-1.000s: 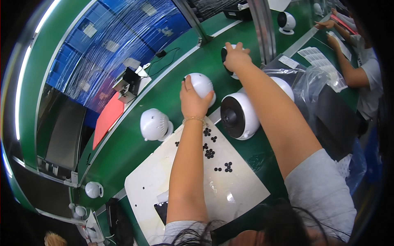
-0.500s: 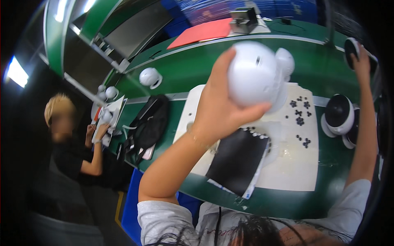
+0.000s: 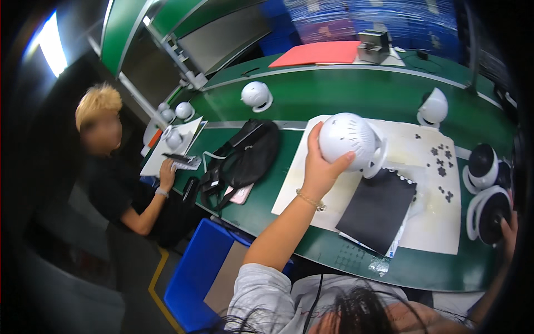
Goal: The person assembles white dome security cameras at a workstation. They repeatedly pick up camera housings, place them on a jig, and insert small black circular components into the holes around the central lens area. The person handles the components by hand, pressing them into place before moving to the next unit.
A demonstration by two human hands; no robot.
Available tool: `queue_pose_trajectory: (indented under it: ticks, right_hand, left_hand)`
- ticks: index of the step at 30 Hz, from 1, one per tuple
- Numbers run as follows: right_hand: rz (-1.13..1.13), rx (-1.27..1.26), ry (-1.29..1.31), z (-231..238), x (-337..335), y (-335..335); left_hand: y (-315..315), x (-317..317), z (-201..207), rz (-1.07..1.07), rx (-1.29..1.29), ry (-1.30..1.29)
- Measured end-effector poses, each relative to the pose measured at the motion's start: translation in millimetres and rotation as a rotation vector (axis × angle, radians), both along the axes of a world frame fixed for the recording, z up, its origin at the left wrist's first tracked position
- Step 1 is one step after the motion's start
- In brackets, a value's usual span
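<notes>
My left hand (image 3: 322, 170) is closed round a white ball-shaped device (image 3: 347, 139) with rows of slots and a ring stand, raised above the cream mat. At the right edge, my right hand (image 3: 509, 236) grips a similar device (image 3: 490, 217) whose round black face shows; part of that hand is cut off by the picture's rim. Beneath the left hand's device, a black sheet (image 3: 375, 209) lies on the cream mat (image 3: 297, 192), with small white round pieces along its upper edge. Several little black pieces (image 3: 441, 171) are scattered on the mat's right side.
Another black-faced device (image 3: 483, 164) stands at the right, and one more (image 3: 433, 108) behind the mat. A white ball device (image 3: 257, 96) sits farther left. A black bag (image 3: 256, 153) lies left of the mat. A co-worker (image 3: 119, 167) sits at the left, near a blue chair (image 3: 197, 278).
My view has turned left. My left hand has lowered the white device, turning its slotted side into view. My right hand has come nearer from the far right, bringing a black-faced device.
</notes>
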State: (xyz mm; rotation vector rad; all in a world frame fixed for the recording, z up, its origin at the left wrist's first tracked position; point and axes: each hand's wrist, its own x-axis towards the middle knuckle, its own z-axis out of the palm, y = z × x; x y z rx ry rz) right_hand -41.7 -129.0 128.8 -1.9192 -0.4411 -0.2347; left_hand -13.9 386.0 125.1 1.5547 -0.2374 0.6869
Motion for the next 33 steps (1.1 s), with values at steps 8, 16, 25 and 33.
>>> queue_pose_trajectory:
  ticks: [8, 16, 25, 33]
  right_hand:
    - [-0.084, 0.153, 0.208, -9, 27, 37]
    - [-0.366, -0.342, -0.17, -9, 28, 75]
    - [-0.561, -0.257, -0.129, -23, 3, 28]
    - [-1.081, -0.844, -0.566, -24, -9, 42]
  left_hand:
    - [8, -5, -20, 0.053, -0.011, -0.08]
    - [19, -14, -31, 0.098, 0.051, -0.096]
    - [10, -17, -28, 0.084, -0.045, -0.07]
    - [1, -23, -25, 0.075, -0.048, -0.132]
